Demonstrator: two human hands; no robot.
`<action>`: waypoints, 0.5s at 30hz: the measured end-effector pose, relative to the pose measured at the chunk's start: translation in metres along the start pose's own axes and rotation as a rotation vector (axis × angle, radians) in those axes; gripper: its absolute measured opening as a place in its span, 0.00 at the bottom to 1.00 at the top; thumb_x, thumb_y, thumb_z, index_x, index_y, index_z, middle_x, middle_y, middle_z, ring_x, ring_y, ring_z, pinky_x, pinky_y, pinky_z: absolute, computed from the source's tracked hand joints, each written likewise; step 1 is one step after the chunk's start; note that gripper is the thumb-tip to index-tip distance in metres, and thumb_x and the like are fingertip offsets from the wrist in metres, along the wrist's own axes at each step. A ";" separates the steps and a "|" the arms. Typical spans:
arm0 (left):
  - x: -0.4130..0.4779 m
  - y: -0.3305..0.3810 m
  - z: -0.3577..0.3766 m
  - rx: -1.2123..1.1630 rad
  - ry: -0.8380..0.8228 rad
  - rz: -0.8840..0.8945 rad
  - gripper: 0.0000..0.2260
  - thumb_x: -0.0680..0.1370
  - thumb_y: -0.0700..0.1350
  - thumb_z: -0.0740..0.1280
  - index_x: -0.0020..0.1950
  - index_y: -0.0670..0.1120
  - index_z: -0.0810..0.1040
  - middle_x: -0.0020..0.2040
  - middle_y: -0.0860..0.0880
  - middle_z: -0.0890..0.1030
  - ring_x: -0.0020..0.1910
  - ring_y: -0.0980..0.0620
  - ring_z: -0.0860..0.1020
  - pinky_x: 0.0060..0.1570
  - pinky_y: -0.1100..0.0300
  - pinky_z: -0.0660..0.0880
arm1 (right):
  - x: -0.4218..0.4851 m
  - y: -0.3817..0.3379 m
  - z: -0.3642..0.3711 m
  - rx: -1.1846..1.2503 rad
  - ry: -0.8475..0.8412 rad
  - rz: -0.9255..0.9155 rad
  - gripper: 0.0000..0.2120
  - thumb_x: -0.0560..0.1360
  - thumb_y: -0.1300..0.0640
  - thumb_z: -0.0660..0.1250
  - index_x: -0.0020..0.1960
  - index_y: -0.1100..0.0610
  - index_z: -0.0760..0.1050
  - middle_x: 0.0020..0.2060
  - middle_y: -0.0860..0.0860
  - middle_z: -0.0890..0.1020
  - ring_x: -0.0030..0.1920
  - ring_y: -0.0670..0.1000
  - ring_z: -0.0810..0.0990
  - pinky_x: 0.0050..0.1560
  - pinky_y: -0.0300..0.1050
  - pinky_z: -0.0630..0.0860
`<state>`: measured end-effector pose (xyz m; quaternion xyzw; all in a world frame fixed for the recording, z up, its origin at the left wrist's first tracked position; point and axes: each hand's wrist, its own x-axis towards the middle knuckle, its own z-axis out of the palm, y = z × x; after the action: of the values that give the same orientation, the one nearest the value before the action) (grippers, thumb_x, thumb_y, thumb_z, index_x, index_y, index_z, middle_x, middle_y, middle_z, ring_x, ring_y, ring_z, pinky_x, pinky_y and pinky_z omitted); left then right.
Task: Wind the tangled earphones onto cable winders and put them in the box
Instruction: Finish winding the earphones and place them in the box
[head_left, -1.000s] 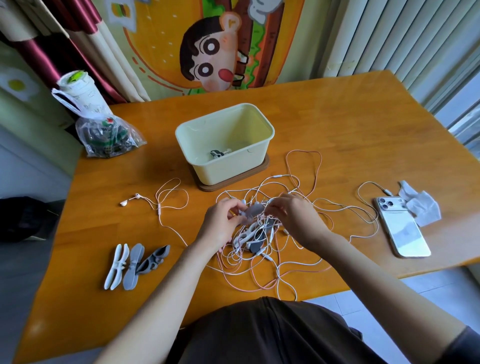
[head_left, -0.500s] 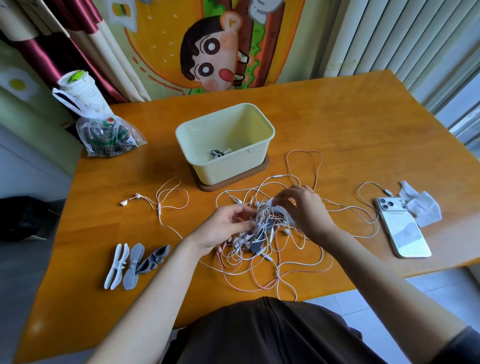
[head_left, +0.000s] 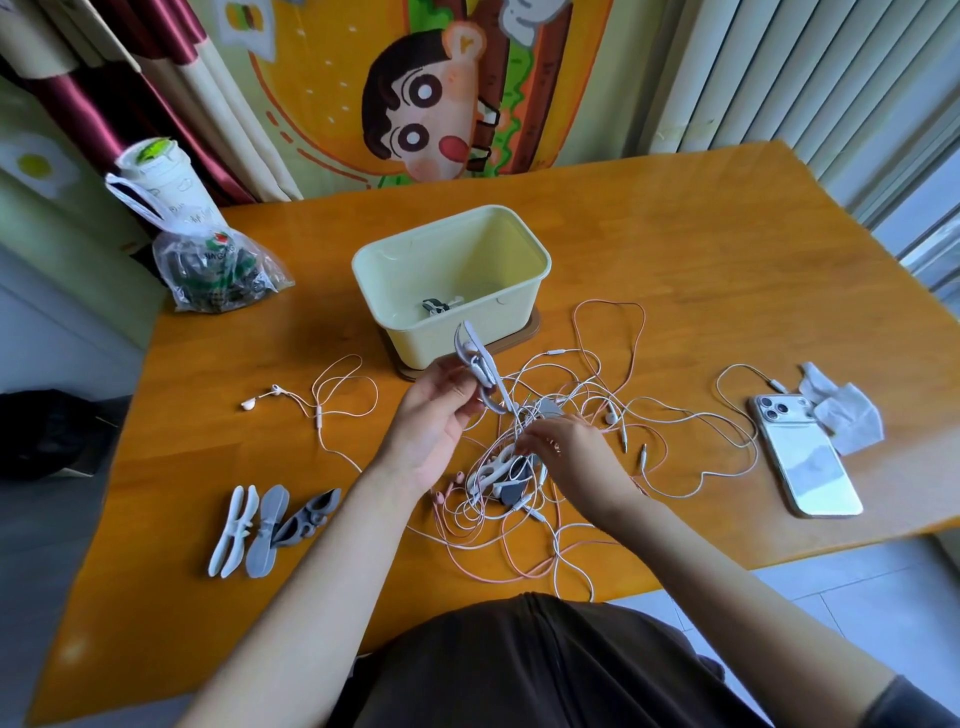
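**Legible markings: none confirmed**

You have no text on this bench that reads clearly. The clear plastic bag (head_left: 221, 270) at the far left of the table (head_left: 701, 249) carries a green and red printed mark with a row of capital letters beneath it, too blurred to read. The white cup (head_left: 166, 192) standing in that bag bears faint grey print, also illegible.
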<state>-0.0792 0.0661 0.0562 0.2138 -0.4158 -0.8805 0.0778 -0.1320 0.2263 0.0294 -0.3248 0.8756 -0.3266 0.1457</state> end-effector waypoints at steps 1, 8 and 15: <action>0.001 -0.001 0.000 0.003 0.021 0.008 0.11 0.78 0.32 0.58 0.51 0.45 0.76 0.43 0.49 0.81 0.43 0.54 0.78 0.45 0.64 0.73 | 0.000 -0.001 0.001 -0.014 -0.007 -0.008 0.10 0.79 0.56 0.61 0.49 0.57 0.81 0.45 0.50 0.83 0.47 0.43 0.72 0.64 0.52 0.66; 0.006 -0.006 -0.003 0.053 0.164 0.051 0.08 0.78 0.33 0.61 0.51 0.44 0.76 0.45 0.48 0.80 0.43 0.54 0.77 0.41 0.66 0.74 | 0.000 -0.007 0.002 -0.051 -0.021 -0.039 0.11 0.80 0.56 0.59 0.49 0.57 0.80 0.42 0.49 0.82 0.49 0.49 0.76 0.72 0.46 0.52; 0.009 -0.014 -0.014 0.418 0.292 0.128 0.06 0.77 0.36 0.66 0.50 0.46 0.77 0.44 0.48 0.81 0.42 0.53 0.78 0.40 0.65 0.74 | -0.001 -0.015 0.001 -0.060 -0.011 -0.163 0.09 0.80 0.59 0.59 0.48 0.57 0.78 0.39 0.50 0.81 0.42 0.46 0.76 0.62 0.44 0.64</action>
<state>-0.0806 0.0631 0.0348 0.3233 -0.5857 -0.7287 0.1465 -0.1235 0.2180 0.0391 -0.4011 0.8547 -0.3093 0.1137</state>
